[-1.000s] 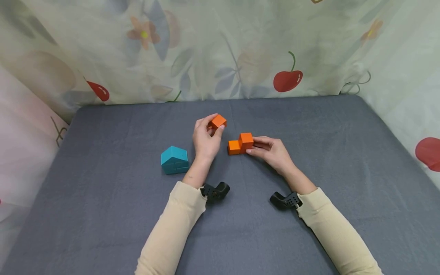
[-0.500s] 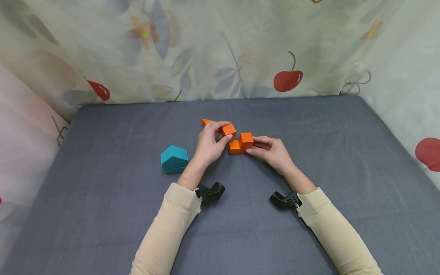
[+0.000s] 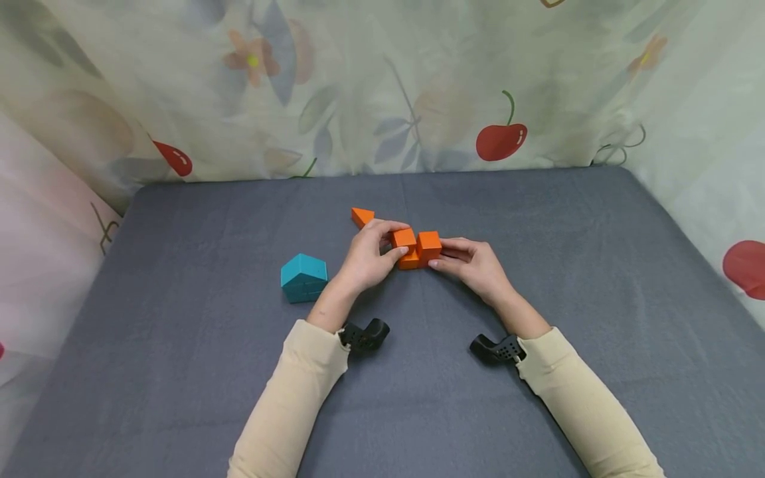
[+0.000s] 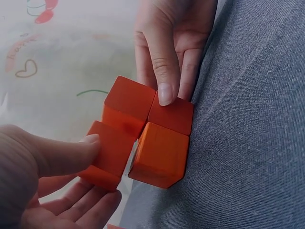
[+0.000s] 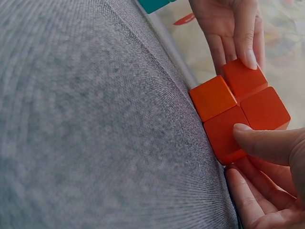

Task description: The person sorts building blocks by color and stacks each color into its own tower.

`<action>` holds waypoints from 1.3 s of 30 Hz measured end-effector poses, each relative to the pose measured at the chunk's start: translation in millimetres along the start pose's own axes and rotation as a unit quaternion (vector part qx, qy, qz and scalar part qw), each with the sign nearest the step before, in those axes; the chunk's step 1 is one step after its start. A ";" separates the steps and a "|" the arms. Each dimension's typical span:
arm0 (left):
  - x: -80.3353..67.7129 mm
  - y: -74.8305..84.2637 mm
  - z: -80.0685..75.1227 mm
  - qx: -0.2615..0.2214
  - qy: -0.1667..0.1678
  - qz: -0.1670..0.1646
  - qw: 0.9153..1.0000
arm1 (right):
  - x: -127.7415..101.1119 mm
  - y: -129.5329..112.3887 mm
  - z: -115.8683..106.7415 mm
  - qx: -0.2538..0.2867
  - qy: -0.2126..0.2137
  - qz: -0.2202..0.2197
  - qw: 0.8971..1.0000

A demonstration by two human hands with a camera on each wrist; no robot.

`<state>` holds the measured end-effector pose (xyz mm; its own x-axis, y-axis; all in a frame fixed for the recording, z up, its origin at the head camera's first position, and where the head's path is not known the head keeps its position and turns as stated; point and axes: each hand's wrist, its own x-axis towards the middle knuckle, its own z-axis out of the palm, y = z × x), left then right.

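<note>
Orange cube (image 3: 404,238) pinched by left hand (image 3: 367,255) against stepped orange block (image 3: 427,244), gripped by right hand (image 3: 472,262); grey felt table (image 3: 538,219).

Orange cube (image 3: 404,238) now on stepped block (image 3: 420,251)

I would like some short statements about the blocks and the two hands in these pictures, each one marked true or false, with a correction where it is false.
1. The left hand holds an orange cube against the stepped orange block. True.
2. The right hand lies flat on the table, away from every block. False: its fingertips grip the stepped orange block from the right.
3. The teal house-shaped block stands alone, left of the left hand. True.
4. An orange triangular piece is stacked on top of the teal block. False: it lies on the grey table cover, just beyond the left hand.
5. The table cover is red. False: it is grey.
</note>
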<state>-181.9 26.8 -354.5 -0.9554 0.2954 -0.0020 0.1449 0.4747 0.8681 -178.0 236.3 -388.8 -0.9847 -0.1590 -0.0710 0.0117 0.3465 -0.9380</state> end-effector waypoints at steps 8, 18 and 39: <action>0.3 -1.8 -0.5 -0.007 -0.024 0.006 1.000 | 0.8 0.9 0.1 -0.002 0.001 0.001 1.000; 1.4 -2.3 2.4 -0.013 -0.039 0.015 0.999 | -0.3 0.4 0.2 0.000 -0.003 -0.003 1.000; 0.6 -1.4 0.6 -0.008 -0.052 0.030 0.998 | 0.5 1.0 0.6 0.007 -0.001 -0.007 1.000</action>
<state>-182.6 26.7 -356.0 -0.9128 0.4083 0.0002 0.1971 0.4402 0.8760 -178.3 236.0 -389.9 -0.9844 -0.1660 -0.0585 0.0002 0.3313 -0.9435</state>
